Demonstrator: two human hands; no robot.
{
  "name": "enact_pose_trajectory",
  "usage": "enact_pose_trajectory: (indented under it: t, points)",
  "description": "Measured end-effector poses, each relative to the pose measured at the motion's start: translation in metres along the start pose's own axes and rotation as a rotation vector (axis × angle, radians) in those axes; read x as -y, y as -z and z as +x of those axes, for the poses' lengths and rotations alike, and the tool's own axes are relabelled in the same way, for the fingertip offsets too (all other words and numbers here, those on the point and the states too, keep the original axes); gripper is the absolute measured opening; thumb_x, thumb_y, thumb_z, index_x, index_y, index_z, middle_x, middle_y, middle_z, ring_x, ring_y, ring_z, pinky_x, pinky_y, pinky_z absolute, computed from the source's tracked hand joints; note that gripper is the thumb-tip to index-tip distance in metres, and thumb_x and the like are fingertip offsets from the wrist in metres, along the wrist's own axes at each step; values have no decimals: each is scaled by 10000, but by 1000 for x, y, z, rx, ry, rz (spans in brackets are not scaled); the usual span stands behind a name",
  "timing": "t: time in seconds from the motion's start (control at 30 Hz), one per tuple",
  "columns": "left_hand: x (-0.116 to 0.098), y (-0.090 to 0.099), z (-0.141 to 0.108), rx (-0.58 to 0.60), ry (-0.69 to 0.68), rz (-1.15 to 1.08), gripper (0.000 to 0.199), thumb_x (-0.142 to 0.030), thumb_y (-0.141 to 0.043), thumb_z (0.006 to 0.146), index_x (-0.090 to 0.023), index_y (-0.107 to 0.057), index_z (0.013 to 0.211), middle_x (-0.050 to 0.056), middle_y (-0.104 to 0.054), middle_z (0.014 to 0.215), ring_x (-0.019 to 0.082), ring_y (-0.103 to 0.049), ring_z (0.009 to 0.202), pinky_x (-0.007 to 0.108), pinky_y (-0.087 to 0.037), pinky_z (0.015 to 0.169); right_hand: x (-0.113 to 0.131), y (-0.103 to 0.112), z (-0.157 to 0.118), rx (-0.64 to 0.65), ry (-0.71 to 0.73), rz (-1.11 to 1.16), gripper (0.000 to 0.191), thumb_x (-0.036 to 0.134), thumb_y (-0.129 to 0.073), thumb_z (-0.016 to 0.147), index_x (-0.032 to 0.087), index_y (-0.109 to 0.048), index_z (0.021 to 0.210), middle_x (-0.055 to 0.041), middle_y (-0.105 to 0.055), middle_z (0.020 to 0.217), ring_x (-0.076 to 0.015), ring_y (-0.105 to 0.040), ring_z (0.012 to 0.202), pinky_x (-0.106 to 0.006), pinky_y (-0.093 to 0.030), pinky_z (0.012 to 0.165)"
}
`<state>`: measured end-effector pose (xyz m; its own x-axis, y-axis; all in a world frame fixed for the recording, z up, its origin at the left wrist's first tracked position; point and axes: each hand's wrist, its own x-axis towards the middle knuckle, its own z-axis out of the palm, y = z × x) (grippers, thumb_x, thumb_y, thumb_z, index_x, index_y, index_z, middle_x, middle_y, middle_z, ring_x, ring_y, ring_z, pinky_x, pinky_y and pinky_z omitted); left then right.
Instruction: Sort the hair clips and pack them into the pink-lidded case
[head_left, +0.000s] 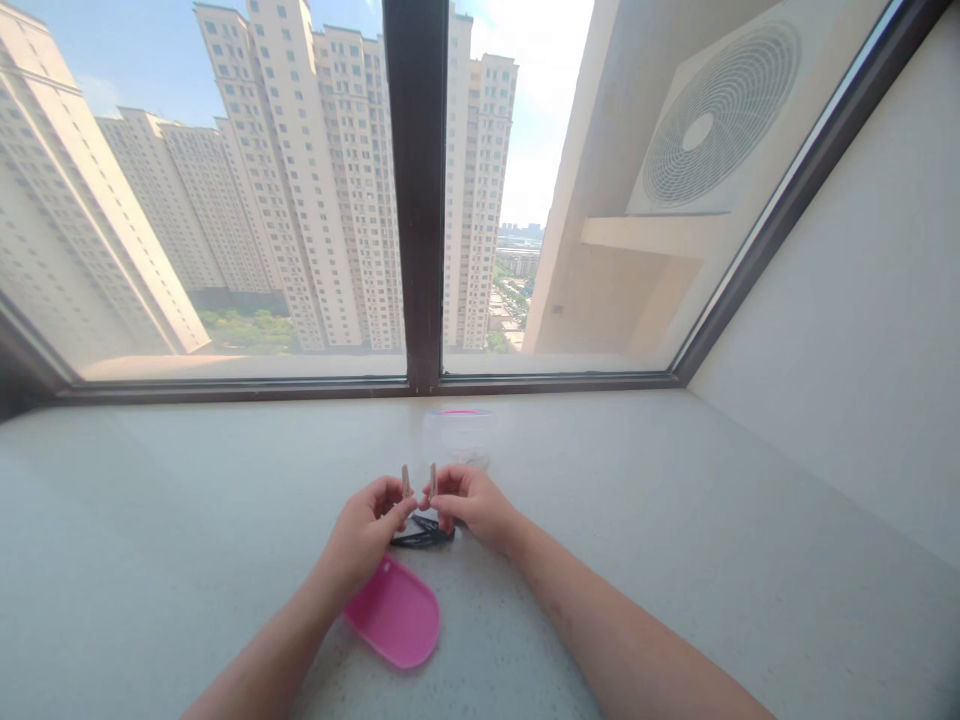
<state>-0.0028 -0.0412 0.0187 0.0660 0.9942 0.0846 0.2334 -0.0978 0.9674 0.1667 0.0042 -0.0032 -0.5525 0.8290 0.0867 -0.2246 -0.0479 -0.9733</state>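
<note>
My left hand [366, 522] pinches a slim beige hair clip [406, 481] upright between thumb and fingers. Just across from it, a second beige hair clip [433, 479] stands upright in the closed fingers of my right hand [471, 497]. A narrow gap separates the two clips, and their lower ends are hidden by my fingers. Beneath my hands lies a small heap of black hair clips [424, 535]. Closer to me, a pink shallow tray [399, 618] with a rounded end rests on the white sill, partly covered by my left wrist.
A clear zip bag [459, 428] with a pink closure lies beyond my hands, small items showing faintly inside. Behind it, a dark window frame [424, 250] borders the white sill [187, 520]. A white wall [847, 370] rises at the right.
</note>
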Motion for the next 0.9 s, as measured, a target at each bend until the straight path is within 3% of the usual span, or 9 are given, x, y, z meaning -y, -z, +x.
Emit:
enact_pose_trajectory:
  t: [0.2, 0.5, 0.73, 0.9]
  points:
    - [-4, 0, -3, 48, 0, 4, 261, -403, -599, 756, -161, -646, 841, 27, -644, 747, 151, -537, 633, 237, -428, 597, 0, 0, 2, 6, -28, -10, 199, 173, -591, 660, 151, -612, 856, 4, -645, 695, -80, -533, 455, -197, -426, 427]
    - [-8, 10, -3, -91, -19, 141, 262, -428, -575, 765, -184, -629, 844, 27, -660, 746, 182, -595, 683, 271, -450, 662, 1, 2, 2, 17, -58, 48, 231, 144, -585, 643, 144, -582, 874, -16, -678, 730, -80, -551, 457, -194, -438, 432]
    - [-5, 7, -5, -26, -52, 197, 244, -413, -540, 796, -194, -631, 852, 15, -671, 739, 184, -606, 698, 258, -439, 659, 0, 2, 3, 39, -31, 49, 277, 108, -540, 627, 139, -586, 898, -24, -690, 738, -88, -563, 462, -193, -442, 428]
    - [-6, 10, -4, -90, -58, 231, 262, -421, -525, 806, -199, -634, 892, 9, -665, 723, 181, -596, 671, 248, -423, 622, -1, 2, 3, 26, -40, 35, 243, 155, -590, 663, 142, -585, 906, -27, -685, 756, -86, -562, 465, -192, -433, 428]
